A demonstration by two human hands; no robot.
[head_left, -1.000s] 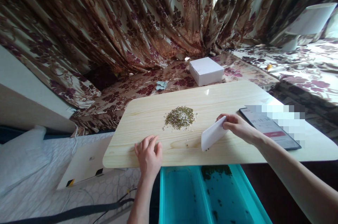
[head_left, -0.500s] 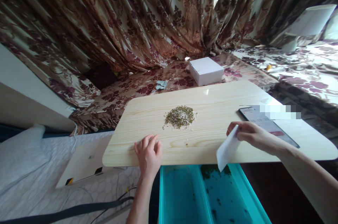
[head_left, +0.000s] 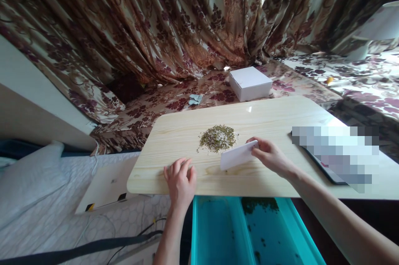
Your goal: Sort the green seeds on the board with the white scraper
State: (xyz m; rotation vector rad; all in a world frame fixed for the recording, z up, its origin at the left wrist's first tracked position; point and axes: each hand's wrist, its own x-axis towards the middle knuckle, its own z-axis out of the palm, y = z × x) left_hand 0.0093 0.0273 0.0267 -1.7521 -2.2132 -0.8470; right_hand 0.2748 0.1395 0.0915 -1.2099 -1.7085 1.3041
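A small heap of green and pale grains [head_left: 219, 137] lies in the middle of a light wooden board [head_left: 274, 119]. My right hand [head_left: 270, 157] pinches a white card [head_left: 237, 156], held on edge just right of and below the heap. My left hand [head_left: 181, 179] rests flat on the board's near edge, fingers slightly spread, holding nothing. Under the board's front edge stands a teal bin [head_left: 218, 231] with two compartments; dark grains lie scattered in the right one.
A phone [head_left: 324, 165], partly blurred out, lies on the board's right side. A white box [head_left: 251, 83] and a small crumpled scrap [head_left: 195, 99] sit on the patterned cloth behind. Heavy floral curtains hang at the back. A white mattress and cables are at the lower left.
My right hand carried the card from the board out over the teal bin's right compartment, then back up beside the grain heap. The left hand stayed put.
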